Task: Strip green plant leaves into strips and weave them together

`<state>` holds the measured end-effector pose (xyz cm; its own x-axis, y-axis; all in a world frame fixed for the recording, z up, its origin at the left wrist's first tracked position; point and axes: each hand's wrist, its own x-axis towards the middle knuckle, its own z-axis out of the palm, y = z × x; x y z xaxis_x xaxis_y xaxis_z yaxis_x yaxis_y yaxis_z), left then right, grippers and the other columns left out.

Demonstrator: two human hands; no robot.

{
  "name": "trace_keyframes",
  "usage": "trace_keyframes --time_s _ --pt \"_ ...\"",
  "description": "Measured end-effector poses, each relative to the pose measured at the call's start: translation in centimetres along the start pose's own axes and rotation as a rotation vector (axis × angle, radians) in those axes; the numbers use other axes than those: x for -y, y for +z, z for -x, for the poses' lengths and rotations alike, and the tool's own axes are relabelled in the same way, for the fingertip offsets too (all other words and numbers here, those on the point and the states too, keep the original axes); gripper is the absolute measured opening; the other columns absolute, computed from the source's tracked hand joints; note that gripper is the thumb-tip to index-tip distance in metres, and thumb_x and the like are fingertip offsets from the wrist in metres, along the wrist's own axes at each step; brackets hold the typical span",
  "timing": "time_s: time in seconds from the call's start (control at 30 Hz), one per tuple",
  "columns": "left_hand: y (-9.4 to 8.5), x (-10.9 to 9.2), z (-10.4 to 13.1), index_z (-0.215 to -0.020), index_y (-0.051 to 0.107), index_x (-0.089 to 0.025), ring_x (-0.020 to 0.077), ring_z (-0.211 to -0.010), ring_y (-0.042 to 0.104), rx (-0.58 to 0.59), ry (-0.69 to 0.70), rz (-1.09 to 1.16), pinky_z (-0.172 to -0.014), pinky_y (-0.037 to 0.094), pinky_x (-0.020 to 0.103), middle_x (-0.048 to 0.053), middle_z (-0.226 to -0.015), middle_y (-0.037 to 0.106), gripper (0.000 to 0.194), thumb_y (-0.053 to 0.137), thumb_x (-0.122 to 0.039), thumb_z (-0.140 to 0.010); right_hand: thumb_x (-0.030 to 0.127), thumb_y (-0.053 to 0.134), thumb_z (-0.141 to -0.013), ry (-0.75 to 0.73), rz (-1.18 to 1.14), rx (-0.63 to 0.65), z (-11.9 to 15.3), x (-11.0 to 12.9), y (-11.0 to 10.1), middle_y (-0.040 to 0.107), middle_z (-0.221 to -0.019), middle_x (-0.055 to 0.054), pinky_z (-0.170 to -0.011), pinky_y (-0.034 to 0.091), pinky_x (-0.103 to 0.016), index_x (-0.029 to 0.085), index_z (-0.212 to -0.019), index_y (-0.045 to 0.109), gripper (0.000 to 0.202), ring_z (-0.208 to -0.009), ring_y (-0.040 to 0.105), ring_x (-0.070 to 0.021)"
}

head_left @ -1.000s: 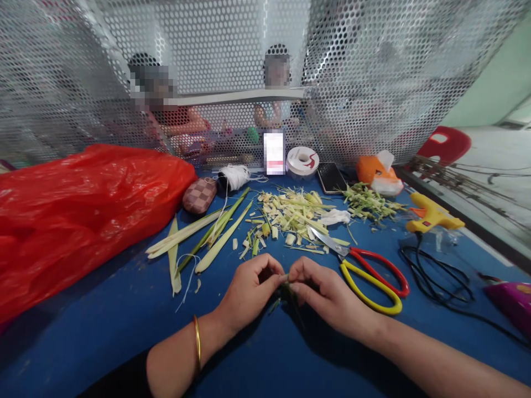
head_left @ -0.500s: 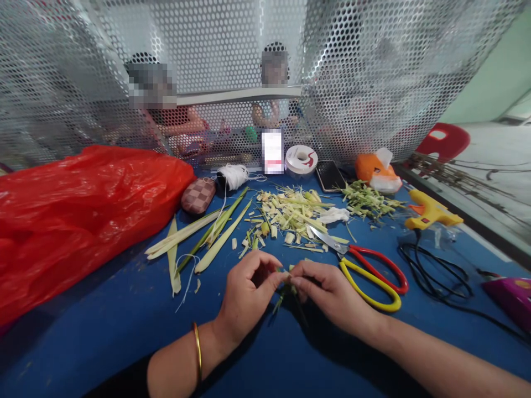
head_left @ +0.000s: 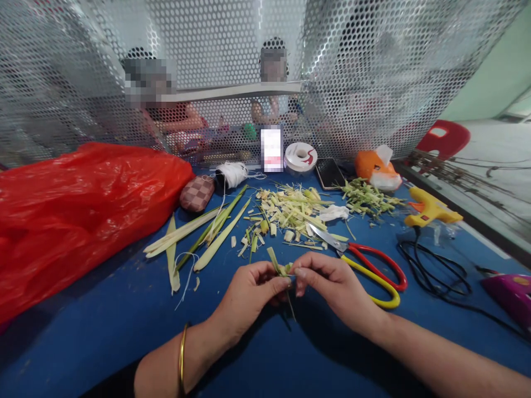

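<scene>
Left hand (head_left: 253, 292) and right hand (head_left: 332, 283) both pinching a small leaf piece (head_left: 272, 258) above the counter (head_left: 103, 326), toward its near edge; best brace left, pull right gently, evenly, avoid splitting it.

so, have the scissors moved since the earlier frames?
No, the scissors keep the same place relative to the yellow glue gun; no visible shift.

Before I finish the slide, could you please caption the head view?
Left hand and right hand meet at a leaf strip above a blue table, scissors nearby.
</scene>
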<state>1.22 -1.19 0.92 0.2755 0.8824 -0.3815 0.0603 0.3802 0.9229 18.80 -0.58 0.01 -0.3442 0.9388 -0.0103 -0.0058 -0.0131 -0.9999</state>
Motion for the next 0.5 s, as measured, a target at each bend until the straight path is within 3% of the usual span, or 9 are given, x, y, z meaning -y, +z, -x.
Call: trace_keyframes --time_s 0.27,0.5 --pt "-0.32 -0.37 0.09 -0.077 0.064 -0.014 0.0119 -0.063 0.053 0.031 0.030 0.009 -0.057 0.040 0.024 0.005 -0.073 0.064 0.019 0.063 -0.033 -0.078 0.039 0.062 -0.084 0.055 -0.070 -0.036 -0.14 0.09 -0.04 0.064 -0.065 0.001 -0.068 0.049 -0.029 0.018 -0.074 0.062 0.023 -0.064 0.061 -0.0131" --pt "0.01 -0.22 -0.08 -0.072 0.062 -0.015 0.0095 -0.054 0.051 -0.062 -0.017 -0.044 -0.053 0.038 0.022 0.000 -0.060 0.059 0.015 0.060 -0.029 -0.074 0.036 0.062 -0.085 0.084 -0.141 -0.049 -0.14 -0.24 -0.18 0.063 -0.063 0.001 -0.067 0.046 -0.028 0.017 -0.074 0.059 0.022 -0.062 0.059 -0.0126"
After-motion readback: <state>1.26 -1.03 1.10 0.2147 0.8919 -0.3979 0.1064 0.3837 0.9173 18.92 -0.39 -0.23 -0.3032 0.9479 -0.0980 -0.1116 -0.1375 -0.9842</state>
